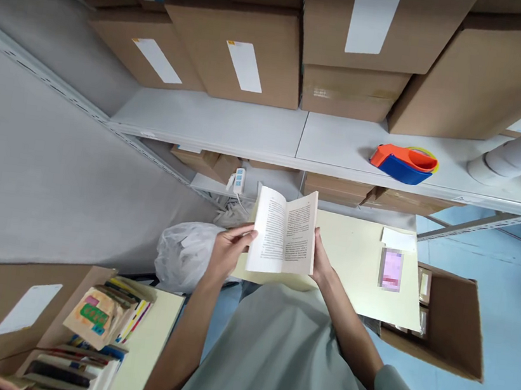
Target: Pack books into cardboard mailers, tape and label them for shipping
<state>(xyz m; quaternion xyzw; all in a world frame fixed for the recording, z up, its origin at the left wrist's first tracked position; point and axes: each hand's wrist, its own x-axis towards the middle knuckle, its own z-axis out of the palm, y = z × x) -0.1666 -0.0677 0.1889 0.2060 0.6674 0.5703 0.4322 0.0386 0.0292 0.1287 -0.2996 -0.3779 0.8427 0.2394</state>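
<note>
An open paperback book with printed text is held up over a pale yellow table. My left hand grips the book's left edge, thumb on the page. Closed on the right edge, near the lower corner, is my right hand. Both forearms reach forward from my grey-green shirt.
An orange and blue tape dispenser lies on a white shelf under stacked cardboard boxes. A phone and a paper slip rest on the table. An open box sits right, a book-filled box lower left, a plastic bag beside it.
</note>
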